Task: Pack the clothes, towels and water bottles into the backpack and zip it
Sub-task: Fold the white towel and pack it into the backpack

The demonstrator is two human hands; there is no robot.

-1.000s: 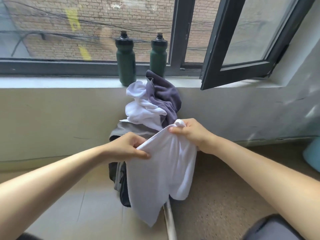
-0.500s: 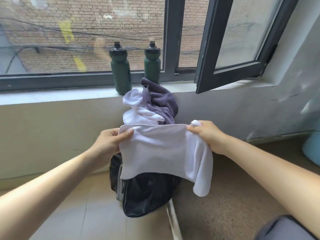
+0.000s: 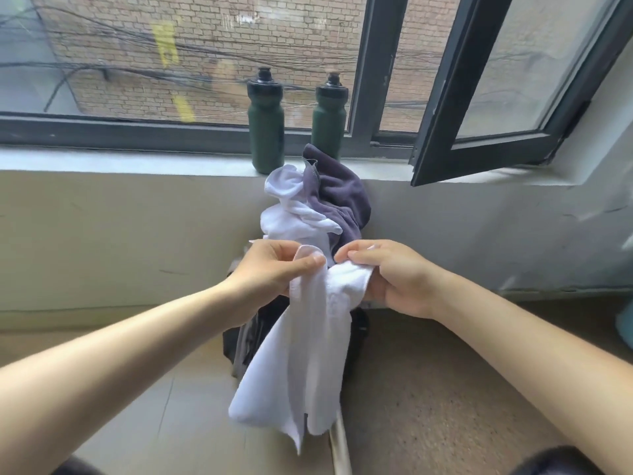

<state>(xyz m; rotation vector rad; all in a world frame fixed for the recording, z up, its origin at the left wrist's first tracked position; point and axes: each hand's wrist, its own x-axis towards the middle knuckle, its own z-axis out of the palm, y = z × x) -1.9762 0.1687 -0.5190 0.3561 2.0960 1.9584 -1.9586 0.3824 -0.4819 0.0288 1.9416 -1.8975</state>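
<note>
A white towel (image 3: 301, 365) hangs in front of me, pinched at its top edge by my left hand (image 3: 270, 272) and my right hand (image 3: 394, 275), which are close together. Behind and below it stands a black backpack (image 3: 239, 341) on the floor against the wall, mostly hidden by the towel. On top of the backpack lie a white cloth (image 3: 291, 214) and a purple-grey cloth (image 3: 339, 197), piled up against the sill. Two dark green water bottles, left (image 3: 265, 128) and right (image 3: 328, 121), stand upright on the windowsill.
An open black window sash (image 3: 486, 138) juts inward over the sill at the right. A pale tiled floor (image 3: 164, 416) meets a speckled brown floor (image 3: 438, 389) along a strip. A light blue object (image 3: 625, 323) sits at the right edge.
My hands have come together, folding the towel that was spread wide between them half a second ago. It now hangs in a long bunch in front of the backpack.
</note>
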